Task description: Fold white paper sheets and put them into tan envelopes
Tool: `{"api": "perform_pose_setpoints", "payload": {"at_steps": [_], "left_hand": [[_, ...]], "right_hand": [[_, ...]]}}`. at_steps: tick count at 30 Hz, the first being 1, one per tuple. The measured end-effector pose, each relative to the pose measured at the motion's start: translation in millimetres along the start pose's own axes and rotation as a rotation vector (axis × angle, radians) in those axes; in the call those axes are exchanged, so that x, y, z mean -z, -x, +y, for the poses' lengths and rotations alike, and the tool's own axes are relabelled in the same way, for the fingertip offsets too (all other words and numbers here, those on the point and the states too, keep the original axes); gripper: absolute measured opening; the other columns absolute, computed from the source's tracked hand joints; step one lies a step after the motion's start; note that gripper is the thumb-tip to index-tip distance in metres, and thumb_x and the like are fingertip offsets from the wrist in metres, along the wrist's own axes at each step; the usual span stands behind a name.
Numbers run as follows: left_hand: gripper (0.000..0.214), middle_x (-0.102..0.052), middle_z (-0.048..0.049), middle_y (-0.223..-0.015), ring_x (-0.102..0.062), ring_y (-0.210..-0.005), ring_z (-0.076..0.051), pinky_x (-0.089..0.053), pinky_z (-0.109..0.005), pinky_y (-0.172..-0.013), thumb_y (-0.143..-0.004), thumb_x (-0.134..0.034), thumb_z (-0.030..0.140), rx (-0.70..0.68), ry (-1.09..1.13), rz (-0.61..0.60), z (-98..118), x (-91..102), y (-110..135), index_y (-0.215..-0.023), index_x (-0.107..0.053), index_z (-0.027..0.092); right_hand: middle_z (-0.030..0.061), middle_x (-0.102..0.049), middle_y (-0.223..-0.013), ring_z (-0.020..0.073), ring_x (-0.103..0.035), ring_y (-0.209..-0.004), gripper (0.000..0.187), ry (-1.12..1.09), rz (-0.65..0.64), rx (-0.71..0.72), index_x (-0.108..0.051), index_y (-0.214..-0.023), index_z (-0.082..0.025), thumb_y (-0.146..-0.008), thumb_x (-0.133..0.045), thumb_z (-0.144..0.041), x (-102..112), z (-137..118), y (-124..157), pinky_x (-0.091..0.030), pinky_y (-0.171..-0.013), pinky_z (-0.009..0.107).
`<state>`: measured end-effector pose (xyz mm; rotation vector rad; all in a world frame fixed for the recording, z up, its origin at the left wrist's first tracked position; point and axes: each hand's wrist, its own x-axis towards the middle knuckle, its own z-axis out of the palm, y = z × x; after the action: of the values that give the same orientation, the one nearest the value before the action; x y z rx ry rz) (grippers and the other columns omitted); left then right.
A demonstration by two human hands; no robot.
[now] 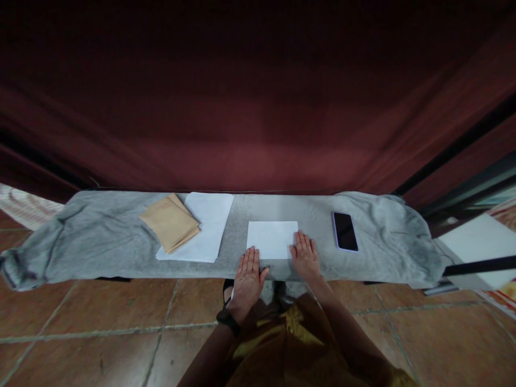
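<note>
A white sheet of paper (272,236) lies flat in front of me on the grey cloth, its long side running left to right. My left hand (248,277) rests palm down with fingers stretched out, the fingertips at the sheet's lower left corner. At the sheet's right edge lies my right hand (305,255), also flat and open, its fingertips touching the paper. Farther left, a stack of brown envelopes (171,223) sits partly on top of a pile of larger white paper sheets (209,215).
Grey cloth (113,242) covers the narrow table, wrinkled at both ends. A phone (345,231) in a light purple case lies to the right. Behind the table rises a dark red surface (258,134). Tiled floor (100,333) shows below, and a white panel (479,244) stands far right.
</note>
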<state>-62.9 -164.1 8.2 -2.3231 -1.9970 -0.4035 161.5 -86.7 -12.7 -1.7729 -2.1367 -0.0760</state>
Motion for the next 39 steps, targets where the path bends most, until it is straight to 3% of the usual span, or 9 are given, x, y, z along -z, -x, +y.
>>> {"api": "perform_pose_setpoints", "payload": {"at_steps": [5, 9, 12, 18, 23, 26, 33, 39], "left_hand": [[0.063, -0.035, -0.0204, -0.161, -0.03, -0.152, -0.03, -0.03, -0.052, -0.123, -0.104, -0.033, 0.034, 0.063, 0.004, 0.028, 13, 0.7, -10, -0.159, -0.023, 0.006], [0.06, -0.031, -0.0169, -0.164, -0.024, -0.154, -0.025, -0.027, -0.048, -0.126, -0.102, -0.032, 0.021, -0.023, 0.022, -0.029, 34, -1.8, -23, -0.159, -0.024, 0.007], [0.061, -0.03, -0.0167, -0.164, -0.022, -0.154, -0.025, -0.027, -0.049, -0.125, -0.098, -0.031, 0.014, -0.055, 0.015, -0.074, 39, -5.8, -25, -0.159, -0.024, 0.006], [0.06, -0.031, -0.0195, -0.163, -0.023, -0.154, -0.027, -0.031, -0.048, -0.124, -0.103, -0.034, 0.03, 0.049, 0.023, -0.027, 17, -6.5, -14, -0.157, -0.027, 0.004], [0.058, -0.034, -0.0203, -0.161, -0.025, -0.153, -0.03, -0.027, -0.052, -0.124, -0.104, -0.032, 0.03, 0.098, -0.002, -0.012, 6, 1.2, -11, -0.155, -0.032, 0.004], [0.057, -0.034, -0.0195, -0.161, -0.025, -0.153, -0.029, -0.026, -0.054, -0.125, -0.104, -0.03, 0.03, 0.106, 0.012, -0.01, 16, 2.8, -18, -0.156, -0.032, 0.004], [0.057, -0.037, -0.0132, -0.161, -0.027, -0.153, -0.024, -0.025, -0.05, -0.126, -0.105, -0.028, 0.033, -0.048, 0.139, -0.077, 57, -14.8, -51, -0.157, -0.033, 0.011], [0.062, -0.032, -0.0154, -0.164, -0.025, -0.154, -0.025, -0.025, -0.049, -0.126, -0.105, -0.028, 0.042, -0.029, 0.145, -0.094, 59, -26.5, -78, -0.157, -0.03, 0.009]], "right_hand": [[0.0213, -0.038, -0.16, 0.0305, -0.034, -0.149, 0.056, -0.062, 0.048, -0.048, -0.033, -0.156, -0.004, -0.106, -0.028, -0.03, 1, -18, 2, -0.028, -0.12, 0.055], [0.0163, -0.037, -0.161, 0.0239, -0.032, -0.151, 0.055, -0.183, -0.043, 0.158, -0.034, -0.157, -0.008, -0.107, -0.028, -0.03, 5, -51, 7, -0.032, -0.121, 0.046], [0.0148, -0.043, -0.158, 0.0231, -0.037, -0.148, 0.053, -0.182, -0.081, 0.223, -0.037, -0.156, -0.011, -0.107, -0.028, -0.029, 7, -62, 14, -0.031, -0.122, 0.046], [0.0175, -0.036, -0.161, 0.0266, -0.032, -0.151, 0.058, -0.082, -0.058, 0.195, -0.034, -0.156, -0.006, -0.107, -0.034, -0.037, 10, -41, 26, -0.029, -0.122, 0.046], [0.0178, -0.034, -0.162, 0.0275, -0.032, -0.15, 0.06, -0.046, -0.037, 0.171, -0.027, -0.159, -0.008, -0.107, -0.033, -0.038, 11, -27, 29, -0.028, -0.122, 0.048], [0.0186, -0.035, -0.161, 0.0284, -0.034, -0.149, 0.061, -0.041, -0.047, 0.164, -0.027, -0.159, -0.007, -0.107, -0.032, -0.039, 11, -25, 30, -0.028, -0.122, 0.048], [0.0174, -0.035, -0.161, 0.0282, -0.033, -0.15, 0.058, -0.014, -0.063, 0.16, -0.027, -0.159, -0.007, -0.104, -0.032, -0.025, 10, -26, 31, -0.027, -0.123, 0.05], [0.016, -0.039, -0.16, 0.0272, -0.034, -0.15, 0.057, 0.001, -0.063, 0.146, -0.032, -0.158, -0.008, -0.102, -0.033, -0.02, 8, -28, 31, -0.026, -0.123, 0.048]]}}
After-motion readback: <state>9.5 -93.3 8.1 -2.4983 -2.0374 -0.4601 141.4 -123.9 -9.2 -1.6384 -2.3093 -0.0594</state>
